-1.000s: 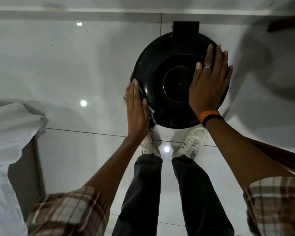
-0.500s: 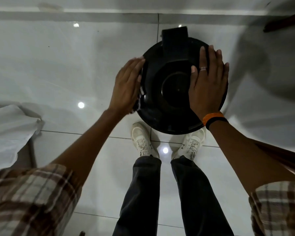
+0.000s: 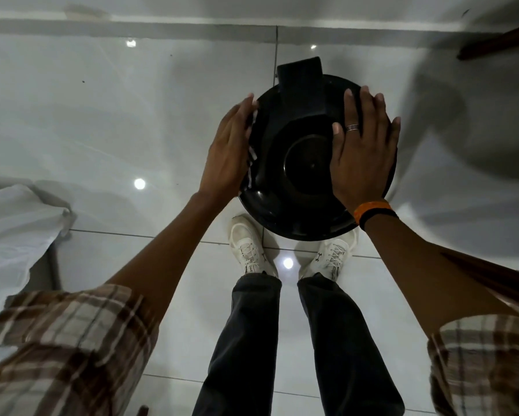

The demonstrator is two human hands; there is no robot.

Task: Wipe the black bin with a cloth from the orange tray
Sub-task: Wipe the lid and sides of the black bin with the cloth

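The left hand (image 3: 228,151) presses a striped cloth (image 3: 251,151) flat against the black bin's (image 3: 294,211) side; the right hand (image 3: 361,151) lies spread on its top.

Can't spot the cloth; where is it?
Head view: the cloth is pressed under the left hand against the black bin's left side.

Your left hand (image 3: 231,151) hides nearly all of the cloth (image 3: 251,157); only a striped edge peeks out against the black bin (image 3: 282,205). Your right hand (image 3: 361,151) covers the bin's right side. The white fabric (image 3: 15,232) runs off the left edge.
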